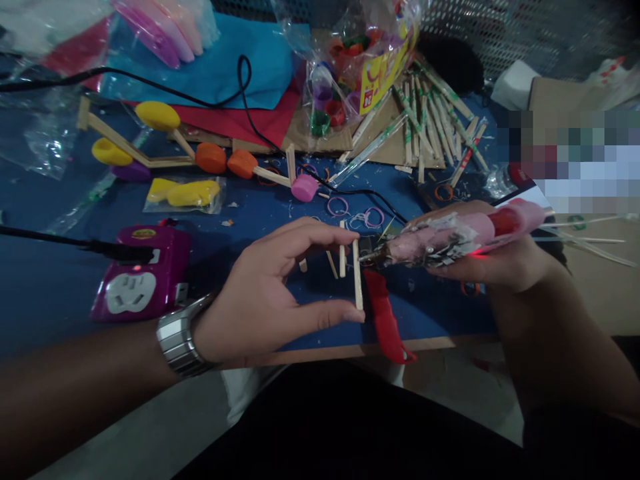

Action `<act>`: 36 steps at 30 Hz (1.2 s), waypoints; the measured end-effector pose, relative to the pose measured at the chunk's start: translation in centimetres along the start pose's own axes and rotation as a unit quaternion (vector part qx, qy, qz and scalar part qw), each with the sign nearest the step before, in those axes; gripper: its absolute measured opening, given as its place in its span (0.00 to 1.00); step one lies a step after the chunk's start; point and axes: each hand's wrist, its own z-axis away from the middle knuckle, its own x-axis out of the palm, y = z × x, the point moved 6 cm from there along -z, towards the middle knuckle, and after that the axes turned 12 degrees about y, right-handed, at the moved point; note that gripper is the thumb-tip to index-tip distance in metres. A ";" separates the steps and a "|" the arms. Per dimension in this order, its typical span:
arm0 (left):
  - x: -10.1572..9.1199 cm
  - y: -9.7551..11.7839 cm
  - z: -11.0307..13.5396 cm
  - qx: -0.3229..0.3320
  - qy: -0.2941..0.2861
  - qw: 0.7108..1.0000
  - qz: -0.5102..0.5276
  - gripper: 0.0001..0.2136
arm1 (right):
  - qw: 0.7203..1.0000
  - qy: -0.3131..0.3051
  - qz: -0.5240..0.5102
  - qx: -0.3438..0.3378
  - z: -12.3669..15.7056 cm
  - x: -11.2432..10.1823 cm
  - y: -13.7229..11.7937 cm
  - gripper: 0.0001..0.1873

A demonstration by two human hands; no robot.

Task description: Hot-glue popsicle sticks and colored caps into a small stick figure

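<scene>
My left hand (265, 287), with a metal watch on its wrist, pinches a short wooden stick (357, 277) by its two ends between thumb and finger. The stick stands off the table. In my right hand (515, 263) is a pink hot glue gun (435, 240), smeared with grey residue, its nozzle pointing left. The nozzle tip meets the stick's upper part or sits very close; I cannot tell which. More cut stick pieces (343, 250) lie behind the left fingers. Under the nozzle a red strip (385, 317) reaches the table's front edge.
A purple power socket (143, 273) with a plugged-in cable stands at left. Behind it are stick pieces joined with yellow, orange and pink caps (304, 188). A black cord (360, 191) crosses the table. Wrapped chopsticks (425, 120) and a bag of coloured caps (345, 80) lie at the back.
</scene>
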 end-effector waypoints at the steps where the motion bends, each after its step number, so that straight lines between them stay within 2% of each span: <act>1: 0.0 0.0 0.0 -0.002 -0.002 1.000 -0.002 0.30 | 1.000 0.003 0.007 -0.001 0.1 -0.1 0.0 0.29; 16: -0.1 0.2 0.1 0.012 0.004 1.000 0.004 0.30 | 0.999 0.028 0.015 -0.002 -0.2 -0.1 -0.1 0.25; 26: -0.1 0.2 0.2 0.007 0.002 1.000 0.005 0.29 | 0.999 0.037 0.005 -0.029 -0.5 -0.1 -0.4 0.27; 36: 0.0 0.5 0.1 0.004 -0.001 1.000 0.002 0.28 | 0.999 0.033 0.009 -0.015 -0.4 -0.1 -0.2 0.32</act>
